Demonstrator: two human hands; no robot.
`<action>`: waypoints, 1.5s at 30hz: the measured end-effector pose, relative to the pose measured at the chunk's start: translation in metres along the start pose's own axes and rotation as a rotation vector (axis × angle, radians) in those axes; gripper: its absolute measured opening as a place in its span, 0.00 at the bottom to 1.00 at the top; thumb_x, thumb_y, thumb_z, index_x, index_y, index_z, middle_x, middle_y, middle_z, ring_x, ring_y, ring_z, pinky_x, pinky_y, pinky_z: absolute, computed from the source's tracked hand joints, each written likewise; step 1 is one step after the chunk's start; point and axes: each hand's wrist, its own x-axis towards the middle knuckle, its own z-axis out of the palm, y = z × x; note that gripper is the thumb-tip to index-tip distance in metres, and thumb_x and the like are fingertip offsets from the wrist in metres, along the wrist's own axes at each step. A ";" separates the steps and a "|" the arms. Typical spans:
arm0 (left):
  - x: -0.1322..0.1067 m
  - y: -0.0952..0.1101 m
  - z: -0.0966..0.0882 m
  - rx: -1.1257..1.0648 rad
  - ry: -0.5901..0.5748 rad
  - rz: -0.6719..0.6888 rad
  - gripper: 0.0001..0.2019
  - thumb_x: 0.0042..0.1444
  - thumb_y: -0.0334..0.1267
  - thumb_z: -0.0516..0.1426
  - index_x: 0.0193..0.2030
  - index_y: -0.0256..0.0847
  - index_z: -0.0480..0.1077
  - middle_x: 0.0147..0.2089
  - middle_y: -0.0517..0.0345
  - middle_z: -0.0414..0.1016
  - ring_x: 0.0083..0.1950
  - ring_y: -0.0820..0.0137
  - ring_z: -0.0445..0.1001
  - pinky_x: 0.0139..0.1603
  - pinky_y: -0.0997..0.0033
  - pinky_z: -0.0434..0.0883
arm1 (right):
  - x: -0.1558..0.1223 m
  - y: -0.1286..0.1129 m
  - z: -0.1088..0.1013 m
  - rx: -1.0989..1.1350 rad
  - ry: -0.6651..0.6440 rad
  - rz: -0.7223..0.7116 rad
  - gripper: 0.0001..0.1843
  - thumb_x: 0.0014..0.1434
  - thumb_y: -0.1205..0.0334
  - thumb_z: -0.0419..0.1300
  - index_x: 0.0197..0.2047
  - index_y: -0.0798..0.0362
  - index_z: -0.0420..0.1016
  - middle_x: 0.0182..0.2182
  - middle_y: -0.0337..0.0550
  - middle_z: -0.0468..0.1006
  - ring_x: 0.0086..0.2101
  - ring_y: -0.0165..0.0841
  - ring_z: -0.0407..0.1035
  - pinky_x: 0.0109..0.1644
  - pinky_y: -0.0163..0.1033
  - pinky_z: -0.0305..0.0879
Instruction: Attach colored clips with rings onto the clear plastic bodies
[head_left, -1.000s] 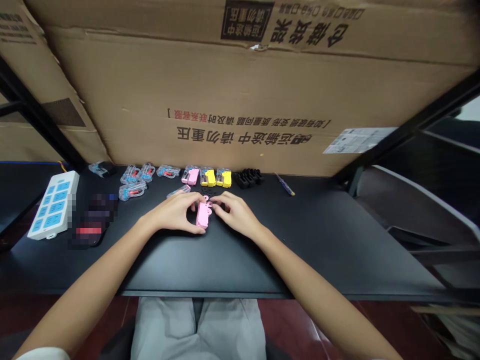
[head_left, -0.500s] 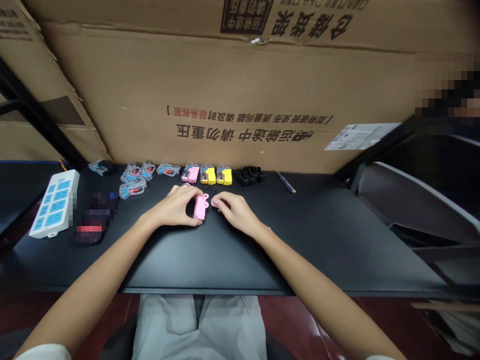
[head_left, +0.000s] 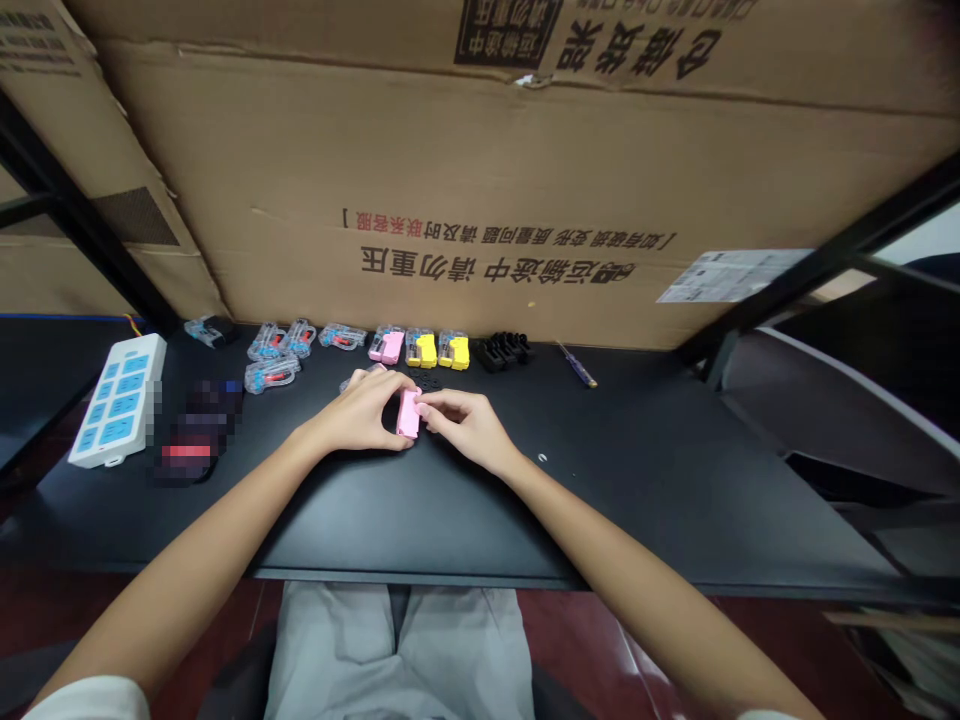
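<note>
A small pink plastic part (head_left: 408, 413) stands on edge on the black table (head_left: 465, 510), between my two hands. My left hand (head_left: 362, 415) curls round its left side and grips it. My right hand (head_left: 461, 425) pinches its right edge with thumb and forefinger. Just behind the hands lie small black pieces (head_left: 429, 381) and a clear part (head_left: 351, 380), partly hidden by my left fingers.
Along the back stand clear-and-blue parts (head_left: 279, 345), a pink one (head_left: 387, 346), two yellow ones (head_left: 438, 350), black parts (head_left: 501, 351) and a screwdriver (head_left: 576, 366). A white power strip (head_left: 118, 400) lies at the left. A small ring (head_left: 541, 458) lies right of my wrist. Cardboard boxes (head_left: 480, 170) wall the back.
Both hands have closed in on the pink part; my right fingers, apart from it half a second ago, now pinch its right edge. The view has shifted slightly.
</note>
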 end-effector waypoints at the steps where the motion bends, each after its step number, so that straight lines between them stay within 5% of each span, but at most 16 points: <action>1: 0.000 0.000 0.000 0.000 0.000 -0.004 0.28 0.50 0.43 0.72 0.57 0.46 0.71 0.58 0.51 0.79 0.61 0.50 0.75 0.64 0.49 0.65 | 0.000 0.001 0.001 -0.003 0.005 0.002 0.19 0.65 0.43 0.70 0.47 0.50 0.88 0.40 0.46 0.88 0.33 0.38 0.78 0.41 0.45 0.78; 6: 0.000 0.002 0.002 0.011 0.011 0.005 0.28 0.50 0.43 0.73 0.56 0.47 0.72 0.58 0.52 0.79 0.61 0.50 0.75 0.64 0.50 0.65 | 0.002 0.002 -0.001 0.062 -0.006 0.032 0.21 0.63 0.41 0.71 0.45 0.50 0.84 0.34 0.43 0.85 0.31 0.36 0.76 0.39 0.43 0.77; 15: 0.000 0.003 0.002 0.014 0.013 0.021 0.28 0.51 0.43 0.73 0.56 0.46 0.70 0.57 0.53 0.79 0.60 0.51 0.76 0.62 0.51 0.64 | 0.003 0.003 0.000 0.040 0.021 0.004 0.18 0.63 0.43 0.72 0.42 0.50 0.84 0.42 0.47 0.85 0.37 0.38 0.79 0.40 0.45 0.81; 21: 0.000 0.001 0.005 0.028 0.032 0.041 0.28 0.50 0.44 0.74 0.56 0.46 0.70 0.56 0.52 0.79 0.60 0.50 0.76 0.63 0.52 0.63 | 0.006 0.003 0.000 0.264 -0.010 0.112 0.23 0.57 0.51 0.77 0.50 0.48 0.75 0.35 0.39 0.84 0.31 0.36 0.81 0.44 0.47 0.83; 30: 0.000 0.006 0.003 0.027 0.019 0.080 0.27 0.53 0.43 0.72 0.58 0.47 0.69 0.58 0.53 0.79 0.61 0.52 0.76 0.63 0.52 0.62 | 0.007 0.001 0.001 0.400 0.006 0.240 0.25 0.53 0.55 0.78 0.48 0.48 0.72 0.29 0.35 0.83 0.27 0.32 0.78 0.37 0.39 0.78; 33: 0.000 0.004 -0.004 0.053 0.030 0.065 0.28 0.54 0.44 0.72 0.58 0.47 0.69 0.59 0.53 0.79 0.63 0.52 0.76 0.65 0.52 0.61 | 0.009 0.003 -0.004 0.254 0.064 0.152 0.18 0.63 0.46 0.71 0.45 0.49 0.75 0.32 0.40 0.83 0.30 0.35 0.78 0.38 0.43 0.78; 36: -0.001 -0.006 -0.015 0.078 0.069 0.022 0.28 0.54 0.48 0.72 0.58 0.46 0.70 0.60 0.52 0.79 0.63 0.51 0.76 0.66 0.50 0.62 | 0.009 0.006 -0.011 -0.121 0.152 -0.036 0.13 0.72 0.50 0.60 0.48 0.49 0.79 0.42 0.47 0.85 0.37 0.39 0.79 0.46 0.49 0.78; 40: -0.002 -0.019 -0.028 0.008 0.090 -0.014 0.31 0.53 0.50 0.73 0.61 0.46 0.70 0.60 0.52 0.79 0.57 0.53 0.79 0.59 0.56 0.70 | 0.006 0.007 -0.013 -0.539 -0.033 -0.240 0.20 0.73 0.64 0.57 0.65 0.47 0.77 0.60 0.51 0.83 0.56 0.48 0.75 0.63 0.61 0.71; 45: -0.002 -0.018 -0.026 0.022 0.070 -0.024 0.31 0.53 0.50 0.73 0.60 0.46 0.70 0.59 0.52 0.80 0.57 0.53 0.79 0.60 0.55 0.69 | 0.005 0.003 -0.013 -0.751 -0.168 -0.345 0.19 0.74 0.65 0.59 0.65 0.50 0.78 0.55 0.53 0.85 0.56 0.50 0.75 0.61 0.60 0.73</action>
